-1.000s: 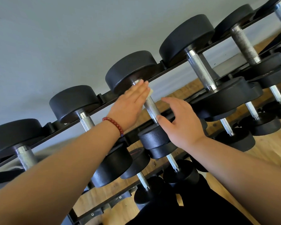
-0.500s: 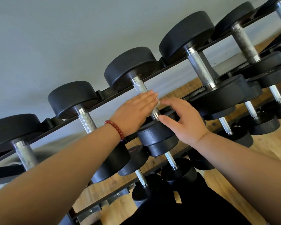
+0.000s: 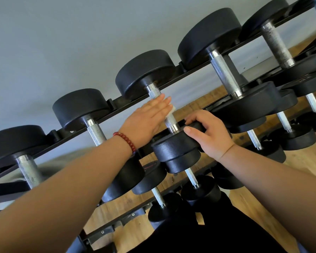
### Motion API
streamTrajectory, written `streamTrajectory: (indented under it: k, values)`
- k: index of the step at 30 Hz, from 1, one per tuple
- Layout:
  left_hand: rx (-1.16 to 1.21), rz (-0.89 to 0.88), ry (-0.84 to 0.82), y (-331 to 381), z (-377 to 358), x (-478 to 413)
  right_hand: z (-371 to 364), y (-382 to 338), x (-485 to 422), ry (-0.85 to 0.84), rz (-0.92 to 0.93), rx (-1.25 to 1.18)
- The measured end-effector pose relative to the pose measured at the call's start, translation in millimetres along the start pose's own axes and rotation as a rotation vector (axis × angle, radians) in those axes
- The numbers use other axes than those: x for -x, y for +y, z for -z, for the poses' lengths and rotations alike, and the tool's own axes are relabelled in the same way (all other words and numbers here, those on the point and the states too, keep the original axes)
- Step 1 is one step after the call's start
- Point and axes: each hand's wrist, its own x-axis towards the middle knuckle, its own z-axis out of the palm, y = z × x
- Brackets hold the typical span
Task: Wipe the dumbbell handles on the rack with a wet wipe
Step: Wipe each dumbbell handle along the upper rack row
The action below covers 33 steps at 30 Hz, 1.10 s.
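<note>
Dumbbell handle [image 3: 170, 121], third from the left on the top rail of the rack [image 3: 115, 104], is the one being wiped. The left hand [image 3: 146, 121] lies flat across it, fingers [image 3: 162, 102] straight and close together, pressing the wet wipe [image 3: 172, 110] onto the metal. Only a pale corner of the wipe shows past the fingertips. The right hand [image 3: 209, 135] grips the near weight [image 3: 173, 149] of the same dumbbell, thumb on its face and fingers curled over its rim, most likely to steady or turn it.

The wipe sits about halfway along the bar, so this handle seems partly done. The next move calls for sliding the wipe down to the shiny collar, then rolling the dumbbell with the right hand so the hidden underside comes round. After that, the neighbouring handle [image 3: 224, 75] to the right would follow.

The bar is bright steel, cross-hatched with fine knurling along the middle and smooth at the collars. That rough pattern will probably drag on the wipe, so firm, even pressure should help. The weights are round, matt black drums with a pebbled skin. A handle further right [image 3: 275, 41] looks duller and blotchy.
</note>
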Motion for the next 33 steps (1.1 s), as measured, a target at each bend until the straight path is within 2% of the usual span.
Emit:
streamTrajectory:
  k: [4, 9, 12, 14, 19, 24, 26, 30, 33]
  values:
    - [0.023, -0.266, -0.060, -5, -5, 7, 2, 2, -2, -0.019, 0.011, 0.015]
    - [0.033, -0.085, 0.035, -13, -4, 7, 2, 2, -1, -0.022, 0.010, 0.017]
    - [0.082, -0.216, -0.050, -6, -10, 16, 4, 2, -2, -0.050, 0.031, 0.047]
    - [0.080, -0.234, -0.056, -9, -4, 15, 5, 3, -2, -0.062, 0.039, 0.054]
    - [0.102, -0.103, 0.018, 4, -6, 9, 6, 6, -4, -0.076, 0.057, 0.053]
    - [0.065, 0.110, 0.121, 14, -4, 15, 13, 2, -5, -0.176, 0.023, 0.045]
    - [0.041, 0.144, 0.150, 17, -4, 18, 17, 0, -7, -0.226, 0.009, 0.025]
    - [-0.039, 0.214, 0.138, 18, -4, 15, 22, -4, -11, -0.292, -0.014, -0.018]
    - [-0.035, 0.403, 0.124, 23, 2, 0, 22, -5, -12, -0.300, -0.022, -0.029]
